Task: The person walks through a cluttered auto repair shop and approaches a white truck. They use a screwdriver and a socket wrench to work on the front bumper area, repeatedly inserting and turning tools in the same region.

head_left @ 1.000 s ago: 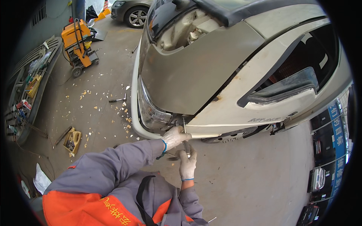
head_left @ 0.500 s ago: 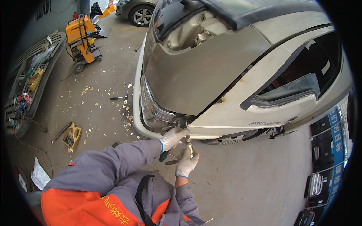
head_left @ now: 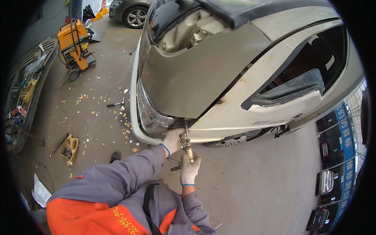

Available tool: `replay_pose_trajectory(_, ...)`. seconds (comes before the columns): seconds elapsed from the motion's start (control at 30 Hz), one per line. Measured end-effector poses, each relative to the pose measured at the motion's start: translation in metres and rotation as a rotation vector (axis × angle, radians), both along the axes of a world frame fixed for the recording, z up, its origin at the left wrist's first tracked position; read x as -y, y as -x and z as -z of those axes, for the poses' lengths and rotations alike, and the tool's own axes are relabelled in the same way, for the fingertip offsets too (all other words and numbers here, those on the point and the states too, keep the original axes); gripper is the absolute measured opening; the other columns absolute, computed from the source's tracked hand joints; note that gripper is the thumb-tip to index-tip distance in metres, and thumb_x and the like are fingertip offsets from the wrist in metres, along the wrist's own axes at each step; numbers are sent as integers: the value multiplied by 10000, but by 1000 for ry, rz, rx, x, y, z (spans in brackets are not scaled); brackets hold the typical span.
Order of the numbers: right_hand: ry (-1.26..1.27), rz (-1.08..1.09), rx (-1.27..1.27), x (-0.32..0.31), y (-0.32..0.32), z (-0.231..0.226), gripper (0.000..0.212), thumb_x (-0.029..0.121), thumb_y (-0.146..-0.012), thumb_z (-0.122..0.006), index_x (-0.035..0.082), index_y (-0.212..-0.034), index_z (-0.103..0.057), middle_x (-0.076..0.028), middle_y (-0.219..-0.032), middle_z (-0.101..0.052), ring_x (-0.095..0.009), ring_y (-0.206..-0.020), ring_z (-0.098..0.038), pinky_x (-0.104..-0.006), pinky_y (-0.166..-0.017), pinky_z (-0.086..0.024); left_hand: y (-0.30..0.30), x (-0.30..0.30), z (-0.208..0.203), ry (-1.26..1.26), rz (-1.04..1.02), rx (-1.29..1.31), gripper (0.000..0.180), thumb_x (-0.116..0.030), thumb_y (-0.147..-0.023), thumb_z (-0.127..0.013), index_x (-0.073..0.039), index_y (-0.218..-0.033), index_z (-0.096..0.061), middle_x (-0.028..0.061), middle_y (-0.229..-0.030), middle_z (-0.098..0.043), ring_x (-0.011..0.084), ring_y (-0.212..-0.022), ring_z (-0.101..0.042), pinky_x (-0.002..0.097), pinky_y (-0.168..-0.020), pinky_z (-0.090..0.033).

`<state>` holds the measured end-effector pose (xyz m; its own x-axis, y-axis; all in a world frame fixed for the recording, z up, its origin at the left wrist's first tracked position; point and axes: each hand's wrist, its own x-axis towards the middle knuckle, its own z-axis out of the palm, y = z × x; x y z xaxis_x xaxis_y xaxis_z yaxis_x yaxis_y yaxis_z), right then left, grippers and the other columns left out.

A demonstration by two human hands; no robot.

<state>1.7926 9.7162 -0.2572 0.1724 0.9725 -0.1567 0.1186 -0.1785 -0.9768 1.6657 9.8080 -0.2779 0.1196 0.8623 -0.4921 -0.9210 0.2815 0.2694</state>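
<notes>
Head view: my right hand [head_left: 190, 167], gloved, has its fingers clamped around the handle of a screwdriver [head_left: 188, 143], whose shaft stands upright with the tip at the lower edge of the car's front bumper [head_left: 219, 131], just beside the headlight [head_left: 150, 113]. My left hand [head_left: 173, 141] presses against that bumper edge, fingers curled together.

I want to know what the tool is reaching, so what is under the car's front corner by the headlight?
Both gloved hands: the right hand holds a screwdriver pointing up, the left hand beside it. The bumper hides the tip.
</notes>
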Motion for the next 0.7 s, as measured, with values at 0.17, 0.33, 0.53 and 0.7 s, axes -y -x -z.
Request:
replay_pose_trajectory(0.17, -15, -28, 2, 1, -2, 2, 424, 102, -923, -679, -40, -1286, -512, -129, -977, -634, -143, -660, -645, -304, -577, -560, 1, -4, 1, -17, -36, 153, 226, -167, -1059, -472, -8, -996, -620, -38, -698, -439, 112, -596, -397, 312, -636, -422)
replay_pose_trajectory(0.33, -68, -27, 83, 0, -4, 0, 438, 91, -907, -670, -43, -1293, -511, -134, -963, -640, -148, -654, -655, -307, -581, -560, 0, -2, 1, -43, -93, 231, 209, -173, -1066, -482, -62, -925, -589, -37, -727, -459, 98, -589, -376, 293, -624, -399)
replay_pose_trajectory(0.53, -65, -59, 185, 0, -6, -2, 426, 112, -911, -658, -47, -1279, -513, -134, -935, -645, -145, -649, -656, -315, -577, -565, -5, -15, 2, 48, -181, 205, 193, -207, -1062, -532, -126, -895, -586, -42, -741, -497, 90, -556, -352, 278, -568, -364)
replay_pose_trajectory(0.7, -80, -81, 180, 1, -6, -8, 398, 113, -911, -658, -44, -1249, -518, -122, -905, -646, -140, -643, -651, -309, -551, -561, -8, -17, -3, 97, -207, 144, 215, -228, -1064, -537, -146, -872, -587, -46, -715, -507, 81, -523, -336, 254, -516, -322)
